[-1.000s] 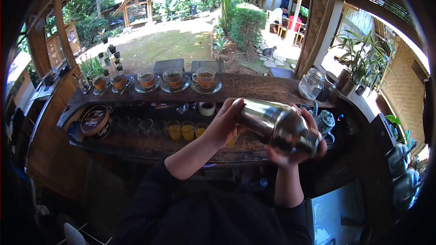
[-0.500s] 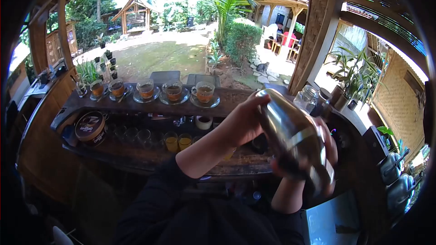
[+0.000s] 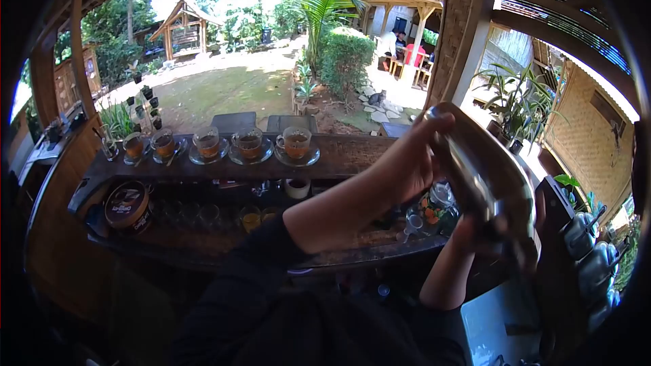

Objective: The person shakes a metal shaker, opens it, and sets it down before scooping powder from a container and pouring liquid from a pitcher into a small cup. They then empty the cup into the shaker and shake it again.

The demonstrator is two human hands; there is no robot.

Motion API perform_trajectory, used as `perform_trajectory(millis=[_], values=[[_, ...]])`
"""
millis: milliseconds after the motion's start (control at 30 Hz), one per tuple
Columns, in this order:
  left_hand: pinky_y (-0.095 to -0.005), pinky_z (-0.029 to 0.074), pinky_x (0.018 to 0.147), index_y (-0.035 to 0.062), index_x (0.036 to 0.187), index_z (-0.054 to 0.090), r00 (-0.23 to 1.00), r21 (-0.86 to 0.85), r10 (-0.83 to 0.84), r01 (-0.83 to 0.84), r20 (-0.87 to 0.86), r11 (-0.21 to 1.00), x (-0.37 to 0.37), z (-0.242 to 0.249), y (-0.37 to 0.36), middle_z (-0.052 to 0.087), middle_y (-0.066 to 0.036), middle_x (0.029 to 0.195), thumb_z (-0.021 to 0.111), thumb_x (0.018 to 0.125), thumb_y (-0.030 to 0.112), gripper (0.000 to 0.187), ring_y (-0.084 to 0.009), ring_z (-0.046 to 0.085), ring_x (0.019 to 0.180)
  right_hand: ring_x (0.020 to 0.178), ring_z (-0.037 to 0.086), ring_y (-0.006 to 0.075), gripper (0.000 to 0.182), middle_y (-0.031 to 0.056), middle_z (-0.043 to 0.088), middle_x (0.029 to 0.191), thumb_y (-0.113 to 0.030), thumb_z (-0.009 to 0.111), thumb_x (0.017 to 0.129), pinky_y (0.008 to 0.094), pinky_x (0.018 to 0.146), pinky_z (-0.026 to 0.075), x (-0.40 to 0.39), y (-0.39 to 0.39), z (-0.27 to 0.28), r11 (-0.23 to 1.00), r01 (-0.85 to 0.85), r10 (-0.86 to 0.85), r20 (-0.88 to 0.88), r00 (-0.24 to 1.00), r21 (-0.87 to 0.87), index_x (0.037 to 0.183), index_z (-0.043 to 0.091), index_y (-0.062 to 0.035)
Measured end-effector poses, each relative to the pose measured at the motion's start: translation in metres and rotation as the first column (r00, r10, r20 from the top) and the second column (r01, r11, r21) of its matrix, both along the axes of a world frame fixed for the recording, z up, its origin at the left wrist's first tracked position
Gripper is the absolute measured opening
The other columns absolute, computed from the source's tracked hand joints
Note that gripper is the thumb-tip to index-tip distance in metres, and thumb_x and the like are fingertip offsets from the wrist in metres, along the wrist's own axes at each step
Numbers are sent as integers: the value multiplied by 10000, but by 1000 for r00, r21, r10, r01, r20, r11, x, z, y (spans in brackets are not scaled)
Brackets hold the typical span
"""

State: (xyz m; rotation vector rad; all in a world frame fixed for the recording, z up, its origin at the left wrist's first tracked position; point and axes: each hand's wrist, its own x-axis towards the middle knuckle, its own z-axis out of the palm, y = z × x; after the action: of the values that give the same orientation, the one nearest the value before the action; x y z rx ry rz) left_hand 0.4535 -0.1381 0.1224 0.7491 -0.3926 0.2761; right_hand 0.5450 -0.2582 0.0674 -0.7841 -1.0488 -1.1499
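A shiny metal cocktail shaker (image 3: pixel 498 183), smeared by motion, is held tilted in front of me on the right. My left hand (image 3: pixel 427 152) grips its upper end, the thumb lying over the metal. Lower down, my right hand (image 3: pixel 471 237) is closed around the other end; its fingers are partly hidden and blurred. Below my left wrist, a glass jar (image 3: pixel 441 195) and a small clear cup (image 3: pixel 413 224) stand on the counter.
Several glass cups of amber drink, such as this cup (image 3: pixel 296 141), line the counter's raised shelf (image 3: pixel 346 152) on saucers. A round tub (image 3: pixel 127 205) and glasses of yellow liquid (image 3: pixel 251 218) sit beneath it. A metal surface (image 3: pixel 495 325) is at lower right. People (image 3: pixel 412 53) sit outside.
Both hands have swung the shaker to the right and tilted it differently. The glass jar and small clear cup now show below my left wrist. The view has shifted slightly.
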Motion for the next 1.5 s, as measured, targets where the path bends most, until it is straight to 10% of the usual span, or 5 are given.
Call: perform_trajectory(millis=[167,700,733,933,1500], values=[[-371,495,881,27,1161,510,986,23,130,-129,-105,991,17,-11,12,603,-105,1064,534,880,357,434,-207,606,995,1121,491,258,800,143,323,1356,-110,748,705,348,910,467,-5,-4,22,967,-221,246,-232,941,128,1342,264,-115],[-362,526,775,130,1180,438,979,125,19,-45,204,991,-21,-3,-15,531,-77,1035,583,863,378,427,-201,588,953,1181,455,400,969,190,331,1322,-756,463,746,485,916,491,-71,-39,5,970,183,-171,82,982,-163,1409,155,-121],[-375,526,777,141,1200,402,977,117,70,-95,203,989,-15,-1,-12,522,-74,1051,567,884,361,418,-194,591,952,1211,419,364,615,84,247,1380,-369,699,792,432,922,476,-46,-31,25,960,259,-277,440,854,103,1304,359,-398],[-391,475,901,101,1178,517,978,69,138,-129,-155,989,9,-17,0,593,-64,1099,486,876,524,521,-192,575,1043,1168,462,303,835,235,401,1279,-327,766,710,415,969,420,-28,-9,41,988,-153,142,-238,961,-29,1334,284,-52],[-391,481,867,90,1269,441,993,191,94,-107,76,976,-21,-7,-22,562,-71,1135,470,860,601,655,-199,583,990,1177,443,365,1009,165,326,1308,-314,884,556,460,921,485,-61,-31,-4,952,-276,299,204,932,-137,1332,240,-304]])
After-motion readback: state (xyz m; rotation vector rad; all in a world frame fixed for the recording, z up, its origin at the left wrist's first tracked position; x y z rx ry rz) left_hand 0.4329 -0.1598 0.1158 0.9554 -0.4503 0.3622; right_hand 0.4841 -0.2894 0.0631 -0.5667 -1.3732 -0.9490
